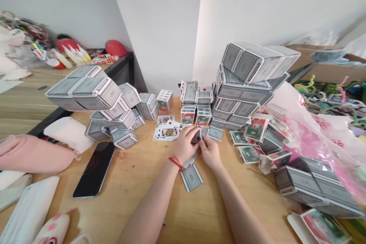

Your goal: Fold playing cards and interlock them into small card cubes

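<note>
Both of my hands meet at the middle of the wooden table (160,202). My left hand (185,145), with a red string on its wrist, and my right hand (210,151) are closed together on a small folded playing card (196,136) with a grey patterned back. One card (191,177) lies face down just below my hands. Face-up cards (167,132) lie spread to the left of them. Small card cubes (188,92) stand behind my hands.
A heap of card cubes (94,95) is at the left, a taller stack (248,72) at the right, another block (314,187) at the near right. A black phone (94,169) lies at the left, card boxes (254,141) and pink plastic (320,133) at the right.
</note>
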Demonstrator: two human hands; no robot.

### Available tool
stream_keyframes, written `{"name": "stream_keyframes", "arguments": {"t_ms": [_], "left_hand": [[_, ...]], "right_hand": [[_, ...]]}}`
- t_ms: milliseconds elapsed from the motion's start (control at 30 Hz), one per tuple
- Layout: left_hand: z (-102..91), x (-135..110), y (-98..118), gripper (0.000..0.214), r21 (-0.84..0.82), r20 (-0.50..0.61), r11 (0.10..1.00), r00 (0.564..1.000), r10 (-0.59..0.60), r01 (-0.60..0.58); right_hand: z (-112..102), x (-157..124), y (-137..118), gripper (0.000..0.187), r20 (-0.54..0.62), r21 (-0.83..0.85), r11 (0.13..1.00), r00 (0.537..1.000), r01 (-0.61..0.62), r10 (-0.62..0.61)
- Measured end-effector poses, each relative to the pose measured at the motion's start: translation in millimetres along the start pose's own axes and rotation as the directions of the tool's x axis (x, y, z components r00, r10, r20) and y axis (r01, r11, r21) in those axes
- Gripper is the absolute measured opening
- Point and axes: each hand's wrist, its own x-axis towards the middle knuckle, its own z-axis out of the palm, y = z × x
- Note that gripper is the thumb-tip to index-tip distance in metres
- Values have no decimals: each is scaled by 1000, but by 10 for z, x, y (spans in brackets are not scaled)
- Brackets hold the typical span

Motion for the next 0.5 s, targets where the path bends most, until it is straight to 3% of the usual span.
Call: {"name": "stream_keyframes", "arguments": {"t_ms": [300,500], "left_hand": [[14,-1,7,48,2,-8,1000,1000,14,-14],[23,3,76,48,-85,55,994,996,68,-63]], "right_hand": [[-2,-8,-3,20,-2,-121,992,999,33,-34],[15,-27,-44,23,-128,-169,985,992,-40,18]]}}
